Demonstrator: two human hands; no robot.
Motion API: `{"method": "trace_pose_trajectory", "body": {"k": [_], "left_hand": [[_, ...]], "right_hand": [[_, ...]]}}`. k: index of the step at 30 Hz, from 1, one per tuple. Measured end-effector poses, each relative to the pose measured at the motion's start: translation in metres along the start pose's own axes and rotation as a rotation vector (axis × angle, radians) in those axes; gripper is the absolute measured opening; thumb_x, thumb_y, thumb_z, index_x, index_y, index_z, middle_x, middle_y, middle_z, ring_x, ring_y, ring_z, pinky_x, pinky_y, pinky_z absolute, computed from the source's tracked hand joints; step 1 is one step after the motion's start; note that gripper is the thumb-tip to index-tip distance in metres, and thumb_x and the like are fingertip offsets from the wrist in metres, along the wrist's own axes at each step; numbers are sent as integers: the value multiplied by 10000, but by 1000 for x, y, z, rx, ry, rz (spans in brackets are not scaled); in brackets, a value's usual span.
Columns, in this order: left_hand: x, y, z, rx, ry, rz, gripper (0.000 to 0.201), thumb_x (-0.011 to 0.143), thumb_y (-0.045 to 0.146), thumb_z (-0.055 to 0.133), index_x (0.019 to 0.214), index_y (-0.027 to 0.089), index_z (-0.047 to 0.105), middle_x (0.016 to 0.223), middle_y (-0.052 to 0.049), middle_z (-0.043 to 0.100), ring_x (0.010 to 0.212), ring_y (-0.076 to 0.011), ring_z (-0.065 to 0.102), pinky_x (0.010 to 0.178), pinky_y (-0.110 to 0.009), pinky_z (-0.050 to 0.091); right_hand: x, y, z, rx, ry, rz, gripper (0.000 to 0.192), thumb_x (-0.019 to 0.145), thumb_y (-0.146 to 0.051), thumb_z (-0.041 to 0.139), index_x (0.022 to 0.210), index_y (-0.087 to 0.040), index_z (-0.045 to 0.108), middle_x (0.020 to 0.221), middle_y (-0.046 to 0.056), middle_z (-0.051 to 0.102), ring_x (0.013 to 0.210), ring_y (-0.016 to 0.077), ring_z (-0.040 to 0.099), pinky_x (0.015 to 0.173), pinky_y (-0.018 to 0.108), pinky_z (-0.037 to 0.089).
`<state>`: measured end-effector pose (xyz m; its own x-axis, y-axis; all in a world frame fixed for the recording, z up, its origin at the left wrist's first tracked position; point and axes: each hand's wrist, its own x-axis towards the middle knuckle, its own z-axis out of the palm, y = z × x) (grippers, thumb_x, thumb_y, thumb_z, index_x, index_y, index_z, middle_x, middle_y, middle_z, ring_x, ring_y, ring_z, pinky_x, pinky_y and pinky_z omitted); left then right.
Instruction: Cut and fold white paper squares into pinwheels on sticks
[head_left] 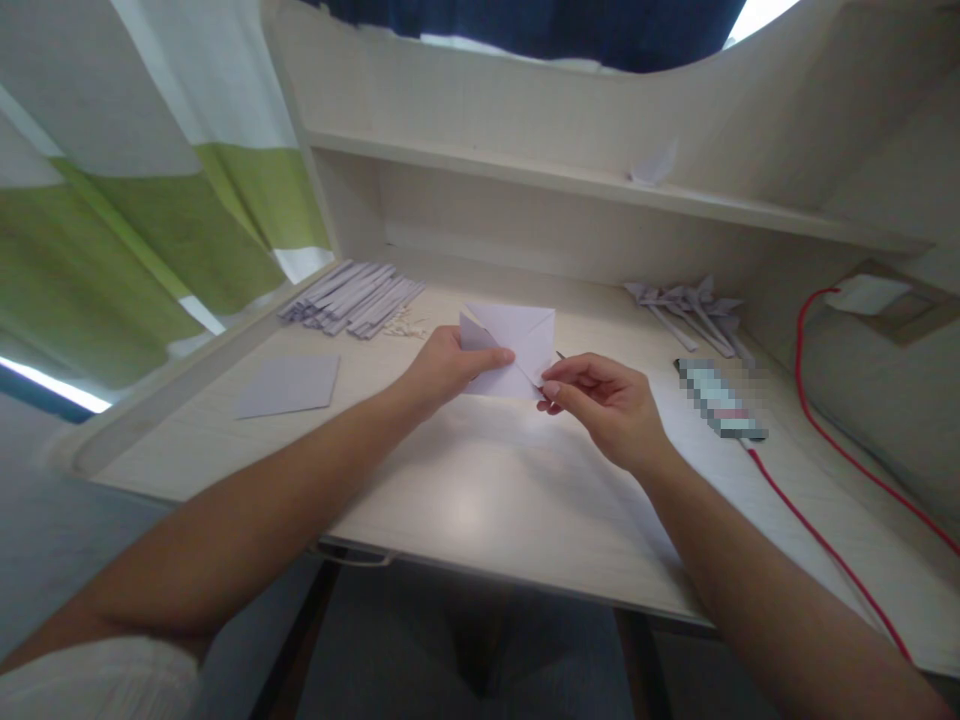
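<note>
Over the desk (450,490), the right hand (607,405) pinches the near right corner of a creased paper square (525,326), while the left hand (446,368) clasps its left edge, thumb on top; beyond, I see paper strips (352,295) left and folded paper pieces (694,302) right.

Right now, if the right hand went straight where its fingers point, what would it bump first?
The creased white paper, which the right hand touches near its lower right corner. Beyond that, probably the left hand, though depth is unclear.

Strips (352,300) left of folded paper (525,335), phone (718,398) right.
</note>
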<state>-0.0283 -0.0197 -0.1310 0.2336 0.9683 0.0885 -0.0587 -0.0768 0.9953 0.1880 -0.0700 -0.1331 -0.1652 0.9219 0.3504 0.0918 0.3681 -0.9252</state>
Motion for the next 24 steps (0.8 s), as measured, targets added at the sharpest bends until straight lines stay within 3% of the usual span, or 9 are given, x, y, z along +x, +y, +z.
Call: {"method": "trace_pose_trajectory", "body": {"k": [24], "left_hand": [[-1, -2, 1, -39, -24, 5, 275, 646, 352, 888, 743, 135, 749, 713, -14, 725, 617, -131, 615, 586, -242, 455]], "right_hand": [[1, 9, -1, 25, 40, 47, 131, 799, -282, 858, 851, -198, 771, 819, 33, 777, 677, 177, 740, 680, 347, 646]]}}
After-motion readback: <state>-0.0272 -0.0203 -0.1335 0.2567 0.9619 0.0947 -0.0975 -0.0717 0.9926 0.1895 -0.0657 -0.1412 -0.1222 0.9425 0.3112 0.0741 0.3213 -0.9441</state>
